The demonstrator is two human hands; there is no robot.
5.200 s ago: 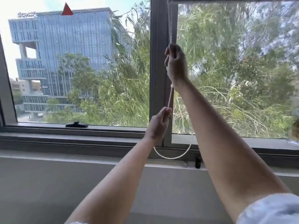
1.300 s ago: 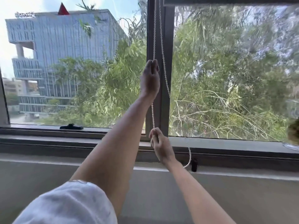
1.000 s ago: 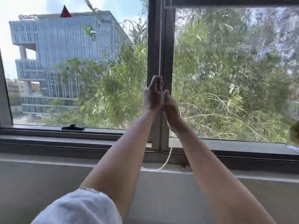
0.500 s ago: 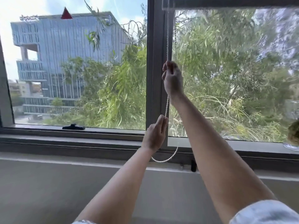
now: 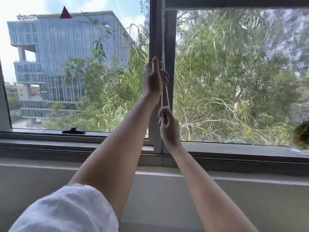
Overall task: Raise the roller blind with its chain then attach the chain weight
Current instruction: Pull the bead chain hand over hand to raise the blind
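a: step in hand?

b: raising the roller blind (image 5: 234,5) — hauling hand over hand on the bead chain (image 5: 163,36). blind's bottom edge already up by the top of the frame, so probably near the end of the pulling.

a: chain's whereabouts?

b: hanging as two strands down the front of the window mullion (image 5: 169,39), between the two panes. bottom loop hidden behind the arms. no chain weight in sight.

a: left hand (image 5: 153,77)?

b: reached high, arm nearly straight, thumb pointing up, fingers curled round the chain at mid-pane height. seems a loose wrap, not a tight fist, though blurred.

a: right hand (image 5: 168,126)?

b: lower, just beneath the left, wrist bent back, fingertips pinched on the chain where the strands meet.

a: next move?

b: likely a steady downward draw with the upper hand while the lower one lets go and reaches above — same strand each time, no jerking. then finding the weight and fitting it to the loop.
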